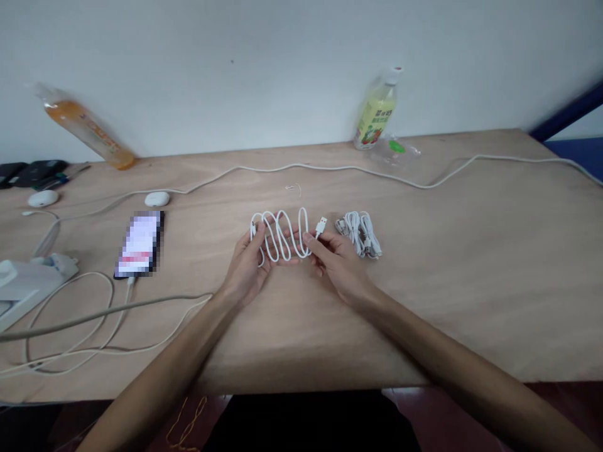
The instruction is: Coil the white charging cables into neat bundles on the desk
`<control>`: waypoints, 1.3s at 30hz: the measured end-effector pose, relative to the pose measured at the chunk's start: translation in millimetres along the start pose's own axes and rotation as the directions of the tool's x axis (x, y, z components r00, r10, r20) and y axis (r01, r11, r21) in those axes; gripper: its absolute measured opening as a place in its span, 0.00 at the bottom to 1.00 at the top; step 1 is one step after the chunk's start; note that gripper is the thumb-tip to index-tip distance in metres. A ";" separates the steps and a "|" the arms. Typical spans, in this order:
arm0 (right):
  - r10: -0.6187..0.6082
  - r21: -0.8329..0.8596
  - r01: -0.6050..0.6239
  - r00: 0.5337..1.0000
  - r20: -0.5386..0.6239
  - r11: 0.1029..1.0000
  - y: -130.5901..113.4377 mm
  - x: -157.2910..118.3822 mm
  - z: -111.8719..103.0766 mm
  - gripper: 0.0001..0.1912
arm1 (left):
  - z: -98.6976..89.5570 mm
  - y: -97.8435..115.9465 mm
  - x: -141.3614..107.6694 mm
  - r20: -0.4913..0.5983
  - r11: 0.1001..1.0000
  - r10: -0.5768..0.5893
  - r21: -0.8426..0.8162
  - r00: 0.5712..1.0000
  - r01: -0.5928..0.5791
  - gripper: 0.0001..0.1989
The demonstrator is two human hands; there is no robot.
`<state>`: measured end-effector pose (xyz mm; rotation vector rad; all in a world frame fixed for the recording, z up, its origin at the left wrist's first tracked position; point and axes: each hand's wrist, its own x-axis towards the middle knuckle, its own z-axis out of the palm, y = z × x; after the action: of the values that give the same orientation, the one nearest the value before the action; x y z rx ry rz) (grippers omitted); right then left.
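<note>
A white USB cable [282, 237] in loose, wavy loops stretches between my two hands above the wooden table. My left hand [247, 260] pinches its left end under the thumb, with the fingers spread beneath the loops. At the other end, my right hand [336, 257] grips the cable between thumb and fingers, and the USB plug [321, 226] sticks up past the thumb. Just right of that hand lie several coiled white cables [360, 233], bundled side by side. A thin, light twist tie [293, 188] rests beyond the loops.
A phone [139, 245] on a charging cord, a power strip [32, 285] and tangled cords occupy the left. A long white cord [348, 167] crosses the back. An orange bottle [92, 132], a yellow-labelled bottle [377, 113] and clear plastic packaging [394, 150] stand or lie near the wall.
</note>
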<state>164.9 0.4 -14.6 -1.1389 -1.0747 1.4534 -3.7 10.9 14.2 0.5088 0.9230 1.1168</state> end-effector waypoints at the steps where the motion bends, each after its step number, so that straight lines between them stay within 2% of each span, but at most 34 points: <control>1: 0.001 0.000 -0.001 1.000 0.002 1.000 0.5 0.1 -0.1 0.26 | 0.1 0.1 0.0 -0.003 1.000 -0.006 -0.001 1.000 0.006 0.25; 10: 0.042 0.078 -0.040 0.999 -0.021 0.996 4.1 0.6 0.6 0.24 | -1.2 0.2 -0.7 0.009 1.000 -0.012 0.003 1.000 0.012 0.25; 18: 0.060 0.126 -0.053 0.997 -0.056 0.991 0.3 -0.2 2.7 0.22 | -4.2 2.4 -0.4 0.115 0.998 -0.045 -0.031 0.992 0.049 0.29; 28: 0.050 0.137 -0.042 0.997 -0.057 0.990 0.0 -0.4 3.5 0.23 | -4.0 -1.3 -0.4 0.118 1.000 -0.026 0.003 0.993 0.026 0.29; 30: 0.055 0.138 -0.046 0.997 -0.062 0.989 -0.1 -0.8 3.6 0.23 | -3.7 -1.8 -1.3 0.123 1.000 -0.012 0.016 0.992 0.010 0.30; 35: 0.076 0.147 -0.068 0.996 -0.047 0.987 0.2 0.0 3.2 0.26 | -4.0 -2.6 -3.4 0.113 0.998 0.016 0.058 0.993 -0.023 0.41; 39: 0.083 0.148 -0.078 0.996 -0.029 0.986 0.3 0.1 2.7 0.26 | -5.5 -3.6 -3.2 0.119 0.997 0.029 0.070 0.992 -0.038 0.43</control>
<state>162.2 0.3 -14.5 -1.1093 -0.8914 1.5439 -6.8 6.1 9.7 0.6446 0.8560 1.0749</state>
